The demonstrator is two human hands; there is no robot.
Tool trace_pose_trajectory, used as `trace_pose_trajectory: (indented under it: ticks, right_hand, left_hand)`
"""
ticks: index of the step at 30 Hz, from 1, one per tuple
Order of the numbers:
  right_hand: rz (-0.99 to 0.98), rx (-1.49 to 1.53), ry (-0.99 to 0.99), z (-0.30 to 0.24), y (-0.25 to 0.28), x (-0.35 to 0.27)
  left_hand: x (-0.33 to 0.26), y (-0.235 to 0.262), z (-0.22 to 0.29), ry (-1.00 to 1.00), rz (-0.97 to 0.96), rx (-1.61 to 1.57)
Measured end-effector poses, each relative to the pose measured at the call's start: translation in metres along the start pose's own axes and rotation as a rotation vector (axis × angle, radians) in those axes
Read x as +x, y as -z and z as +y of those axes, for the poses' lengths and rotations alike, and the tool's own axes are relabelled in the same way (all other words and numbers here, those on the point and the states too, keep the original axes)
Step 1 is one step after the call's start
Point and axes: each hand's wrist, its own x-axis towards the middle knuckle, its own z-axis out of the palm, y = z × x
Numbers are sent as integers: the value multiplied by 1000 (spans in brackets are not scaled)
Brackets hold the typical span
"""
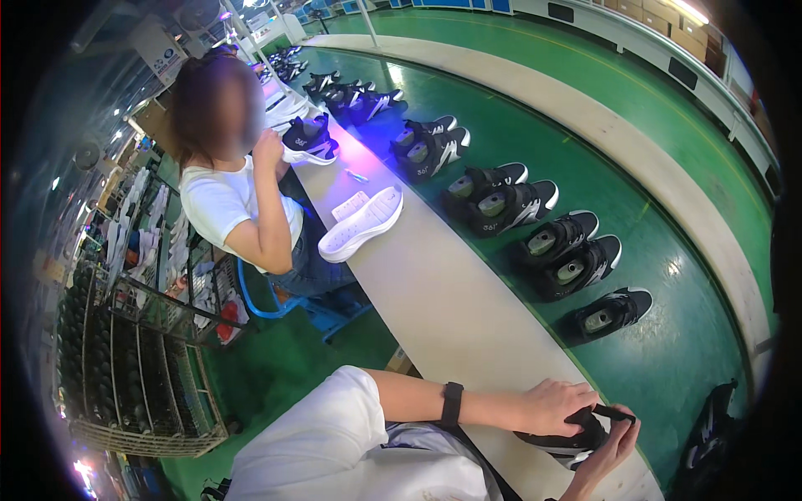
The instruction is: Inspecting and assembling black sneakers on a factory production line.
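Observation:
A black sneaker [588, 437] with a white-and-grey sole edge lies on the near end of the bench. From above, my left hand [555, 407] is closed over its upper, fingers curled round the black fabric. My right hand [614, 447] is on the shoe's far right side, its fingertips pinching a narrow black strap [614, 412] that stands up from the shoe. The lower part of the shoe is partly hidden by both hands.
The long pale bench [451, 309] runs away to the upper left, with a loose white sole [363, 227] on it. Pairs of black sneakers [576, 259] line the green surface to the right. A seated co-worker [242, 192] handles another shoe [311, 138]. Wire racks [142, 367] stand left.

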Motion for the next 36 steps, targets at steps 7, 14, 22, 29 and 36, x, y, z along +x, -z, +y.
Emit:
trace_pose_trajectory:
  ticks: [7, 14, 22, 29, 36]
  right_hand:
    - [0, 141, -146, 11, -13, -11]
    - [-388, -550, 492, -7, -29, -4]
    - [-239, -523, 257, -2, 57, -21]
    - [452, -847, 156, 72, 201, 122]
    - [527, -1043, -95, 148, 293, 229]
  left_hand:
    - [25, -29, -34, 270, -145, -205]
    - [18, -4, -59, 310, -2, -231]
    - [58, 14, -55, 331, 149, -250]
    - [124, 29, -14, 16, 312, 139]
    - [-27, 34, -51, -152, -123, 432]
